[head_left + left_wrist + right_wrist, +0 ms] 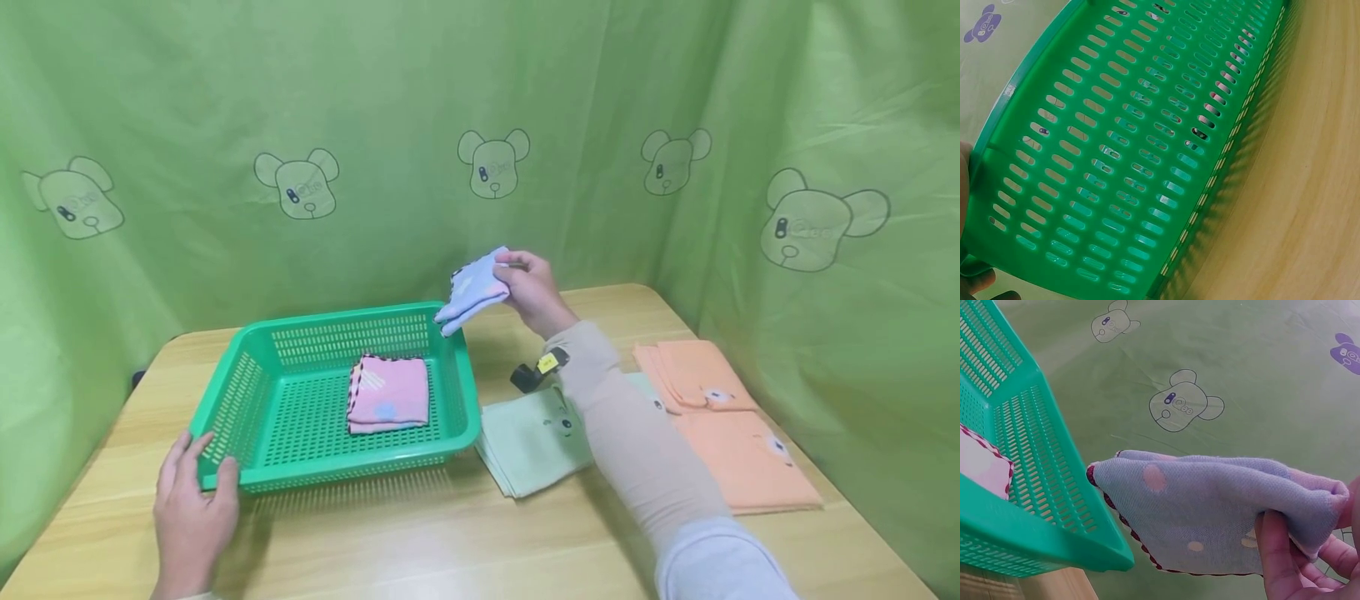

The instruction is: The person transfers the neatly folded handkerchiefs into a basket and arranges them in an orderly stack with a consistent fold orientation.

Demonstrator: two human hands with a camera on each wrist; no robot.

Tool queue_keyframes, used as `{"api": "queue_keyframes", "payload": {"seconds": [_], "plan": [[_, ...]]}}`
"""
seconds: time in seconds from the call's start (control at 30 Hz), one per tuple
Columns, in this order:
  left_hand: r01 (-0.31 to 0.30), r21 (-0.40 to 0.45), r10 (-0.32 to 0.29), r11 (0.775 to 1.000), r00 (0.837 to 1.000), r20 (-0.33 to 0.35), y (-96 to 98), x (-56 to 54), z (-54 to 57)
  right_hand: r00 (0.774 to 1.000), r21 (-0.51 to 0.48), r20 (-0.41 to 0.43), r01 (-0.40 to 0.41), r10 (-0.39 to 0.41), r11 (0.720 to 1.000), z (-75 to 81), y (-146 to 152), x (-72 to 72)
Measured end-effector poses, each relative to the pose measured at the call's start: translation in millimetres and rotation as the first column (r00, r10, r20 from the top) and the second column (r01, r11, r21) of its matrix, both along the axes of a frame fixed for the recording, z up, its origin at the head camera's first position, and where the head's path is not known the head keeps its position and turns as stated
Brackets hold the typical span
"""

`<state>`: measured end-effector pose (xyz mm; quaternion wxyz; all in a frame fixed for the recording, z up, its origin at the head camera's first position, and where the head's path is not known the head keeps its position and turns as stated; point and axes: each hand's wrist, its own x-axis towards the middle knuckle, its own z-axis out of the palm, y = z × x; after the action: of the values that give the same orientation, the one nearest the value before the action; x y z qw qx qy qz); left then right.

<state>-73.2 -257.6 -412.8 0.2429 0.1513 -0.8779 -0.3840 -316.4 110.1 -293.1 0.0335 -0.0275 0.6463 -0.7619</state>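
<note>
In the head view my right hand [534,292] pinches a folded blue towel [476,287] above the back right corner of a green plastic basket [360,465]. The right wrist view shows the towel's dark checked edging and pale spots, with the thumb [1275,550] on its near face. My left hand [193,508] grips the basket at its front left corner, fingers over the rim. In the left wrist view only parts of that hand show at the lower left, by the basket wall [1116,144]. A folded pink towel [390,392] lies inside the basket, toward the right.
Folded pale green cloths [532,437] lie right of the basket, partly hidden by my right forearm. Two folded orange cloths [750,462] lie near the table's right edge. Green curtains [405,108] printed with bear heads hang behind and beside the wooden table [420,550].
</note>
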Motion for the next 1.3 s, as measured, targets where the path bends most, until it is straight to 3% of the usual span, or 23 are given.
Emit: {"api": "queue_keyframes", "payload": {"seconds": [1.3], "plan": [[0.001, -0.005, -0.001, 1.0, 1.0, 0.009, 0.1, -0.2, -0.2, 0.999, -0.03, 0.01, -0.048, 0.048, 0.998, -7.2, -34, 9.6]]}}
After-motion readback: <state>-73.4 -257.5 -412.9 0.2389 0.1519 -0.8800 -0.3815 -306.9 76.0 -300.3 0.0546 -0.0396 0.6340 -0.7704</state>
